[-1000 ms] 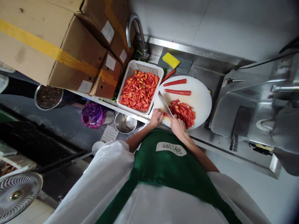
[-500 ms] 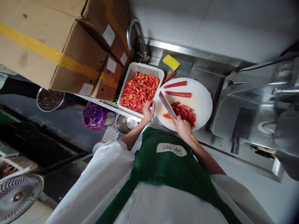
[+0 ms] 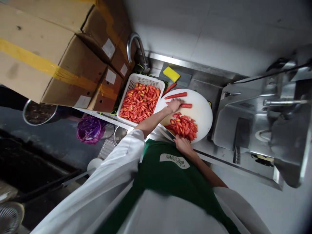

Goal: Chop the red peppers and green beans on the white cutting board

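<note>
My left hand (image 3: 175, 104) reaches across the round white cutting board (image 3: 206, 113), its fingers closed over a red carrot (image 3: 187, 106). Much of that carrot is hidden beneath the hand. Just beyond it lies another whole carrot (image 3: 175, 95). At the near edge of the board, my right hand (image 3: 184, 146) grips the handle of a kitchen knife (image 3: 166, 132), whose blade points left. Between the hands sits a heap of cut carrot pieces (image 3: 184, 126). Left of the board, a white plastic basket (image 3: 159, 83) holds many more cut pieces.
A yellow sponge (image 3: 171, 74) rests behind the board, near a curved faucet (image 3: 136, 39). Cardboard boxes (image 3: 73, 71) are stacked at the left. On the right stands a metal sink unit (image 3: 224, 130). A purple-lined bin (image 3: 90, 129) is below the counter.
My left hand has moved from beside the basket onto the nearer carrot. My right hand has drawn the knife toward the board's near edge, away from the cut pieces. The view has shifted slightly.
</note>
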{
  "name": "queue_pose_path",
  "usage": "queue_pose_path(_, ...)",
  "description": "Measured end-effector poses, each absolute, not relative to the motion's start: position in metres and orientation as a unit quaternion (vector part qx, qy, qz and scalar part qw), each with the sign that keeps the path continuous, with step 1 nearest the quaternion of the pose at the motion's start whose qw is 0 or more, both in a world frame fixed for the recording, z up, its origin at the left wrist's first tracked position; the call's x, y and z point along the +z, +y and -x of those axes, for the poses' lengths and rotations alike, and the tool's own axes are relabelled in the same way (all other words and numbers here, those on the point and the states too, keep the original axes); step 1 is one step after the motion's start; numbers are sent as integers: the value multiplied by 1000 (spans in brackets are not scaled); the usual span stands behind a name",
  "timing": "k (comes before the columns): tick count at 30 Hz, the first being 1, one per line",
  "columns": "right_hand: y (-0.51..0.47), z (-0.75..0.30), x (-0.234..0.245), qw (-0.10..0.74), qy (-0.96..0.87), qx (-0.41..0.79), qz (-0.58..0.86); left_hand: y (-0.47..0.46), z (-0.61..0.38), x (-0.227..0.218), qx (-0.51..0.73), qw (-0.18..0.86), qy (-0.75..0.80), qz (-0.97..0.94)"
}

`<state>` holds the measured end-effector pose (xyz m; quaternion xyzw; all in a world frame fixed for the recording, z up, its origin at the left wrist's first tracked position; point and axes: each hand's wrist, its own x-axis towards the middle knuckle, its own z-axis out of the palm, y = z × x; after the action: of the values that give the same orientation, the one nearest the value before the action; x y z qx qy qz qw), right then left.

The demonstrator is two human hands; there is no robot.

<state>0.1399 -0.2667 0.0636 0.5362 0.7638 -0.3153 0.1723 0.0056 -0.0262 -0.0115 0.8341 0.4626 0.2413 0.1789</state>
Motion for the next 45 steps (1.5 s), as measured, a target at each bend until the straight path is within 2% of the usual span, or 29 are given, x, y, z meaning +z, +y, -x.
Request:
queue_pose_path(4,-263,-149,52,160,741,-338,-558,-27,-17,-15,158,186,445,-862)
queue_pose_path(9,-254,-169,44,139,690,-342,-623,-79,35,39,217,147,436,-861)
queue_pose_path(12,-247,-173,42,122,684,-335,-636,-132,78,51,171,153,419,-878)
queue_pose_path(16,-243,-162,43,123,699,-313,-631,-186,107,23,62,177,379,-906)
queue_pose_path(20,-241,-145,51,156,715,-291,-616,-209,96,-10,97,148,429,-886)
queue_pose_path(24,-243,-140,66,177,723,-279,-607,-221,75,-25,119,123,477,-862)
queue_pose_path(30,-264,-145,86,168,760,-243,-579,-224,69,-31,106,119,486,-859)
queue_pose_path(38,-227,-107,58,148,747,-260,-593,-229,76,-25,106,154,473,-861)
queue_pose_path(45,-244,-118,69,149,760,-251,-581,-241,85,-20,99,159,459,-869)
